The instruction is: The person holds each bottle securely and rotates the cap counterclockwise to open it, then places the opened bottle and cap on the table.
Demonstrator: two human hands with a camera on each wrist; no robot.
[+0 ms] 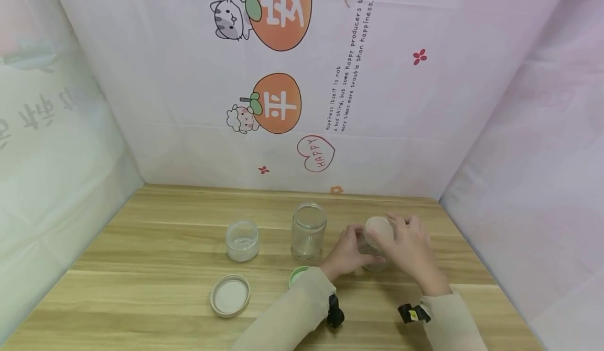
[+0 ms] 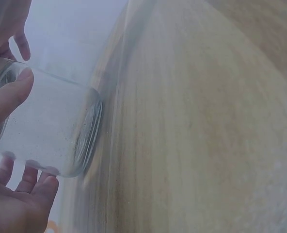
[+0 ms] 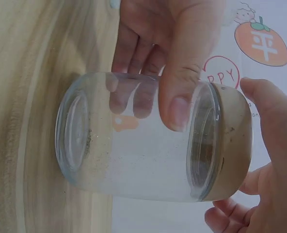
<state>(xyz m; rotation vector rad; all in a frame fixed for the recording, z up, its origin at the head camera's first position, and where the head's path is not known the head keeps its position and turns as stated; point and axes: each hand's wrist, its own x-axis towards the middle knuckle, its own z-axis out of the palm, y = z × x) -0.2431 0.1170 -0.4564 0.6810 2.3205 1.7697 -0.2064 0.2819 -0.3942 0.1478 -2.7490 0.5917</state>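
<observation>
A clear glass jar stands on the table at the right, and a beige lid sits over its mouth. My left hand grips the jar's body, thumb on one side and fingers round the other, as the left wrist view also shows. The right hand holds the lid by its rim from above, with the thumb and fingers on opposite sides. In the head view the lid's pale top shows between the hands, while much of the jar is hidden behind them.
Left of the hands stand a tall open glass jar and a short clear jar. A pale round lid lies nearer the front. A green-rimmed lid is partly covered by the left sleeve. Printed cloth walls border the wooden table.
</observation>
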